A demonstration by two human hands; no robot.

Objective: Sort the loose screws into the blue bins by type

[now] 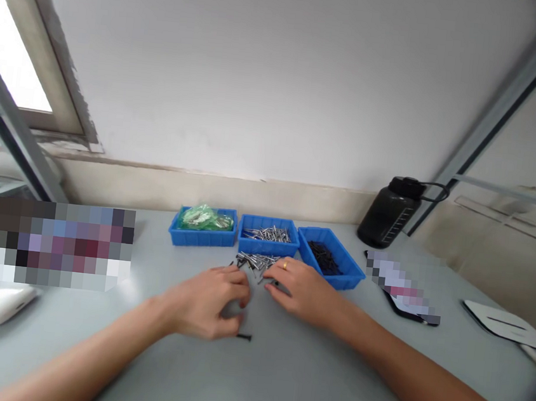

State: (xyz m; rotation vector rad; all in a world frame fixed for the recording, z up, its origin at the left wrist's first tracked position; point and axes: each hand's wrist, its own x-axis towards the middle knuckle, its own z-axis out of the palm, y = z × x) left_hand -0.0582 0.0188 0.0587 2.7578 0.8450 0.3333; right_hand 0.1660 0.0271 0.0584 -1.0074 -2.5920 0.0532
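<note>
1. The left hand (212, 300) was curled, its thumb and fingers apart, with nothing visibly clamped; a lone black screw (244, 337) lay at the thumb tip, touching or just beside it, I could not tell.
2. The right hand (299, 290) bent its fingers low; whether they had closed on anything, I could not tell.
3. Just beyond both hands' fingertips lay a loose silver fastener pile (258, 261), dark pieces at its left end.
4. Beyond the fingers stood 3 blue bins: 1 held a green plastic bag (203, 218), 1 silver fasteners (271, 234), 1 black screws (324, 259).
5. A careless thumb brush could have rolled the lone screw away.
6. Tangled shanks risked scattering if fingers raked the pile, and dark pieces among silver invited mixed pickups.
</note>
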